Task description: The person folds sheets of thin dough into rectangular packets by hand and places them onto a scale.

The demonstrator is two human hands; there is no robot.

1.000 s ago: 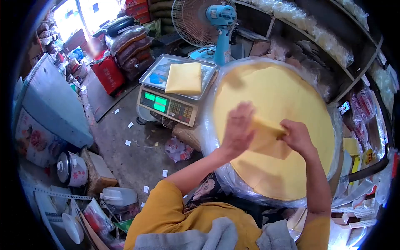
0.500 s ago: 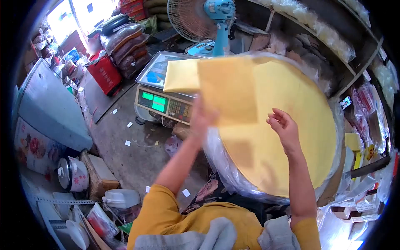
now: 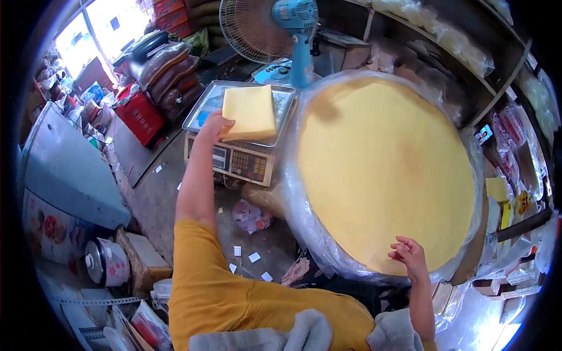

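Observation:
My left hand point(image 3: 215, 127) grips the lower left corner of a stack of folded yellow sheets point(image 3: 249, 111), thumb on top. The stack lies on the metal tray point(image 3: 284, 96) of a scale point(image 3: 243, 164); my forearm covers part of the scale's display. Over the near edge of the large round yellow sheet pile point(image 3: 386, 169), my right hand point(image 3: 408, 255) is held with its fingers loosely curled and apart, nothing in it. Clear plastic wrap point(image 3: 301, 210) surrounds the round pile.
A blue fan point(image 3: 298, 35) stands behind the scale. Shelves with plastic bags point(image 3: 448, 41) line the back right. A red bag point(image 3: 139, 116), a pale blue cabinet point(image 3: 73, 169) and a rice cooker point(image 3: 107, 261) are on the left. Paper bits lie on the floor.
My left hand has carried a folded yellow piece from the round pile onto the stack on the scale. My right hand has let go of it and moved down to the near edge.

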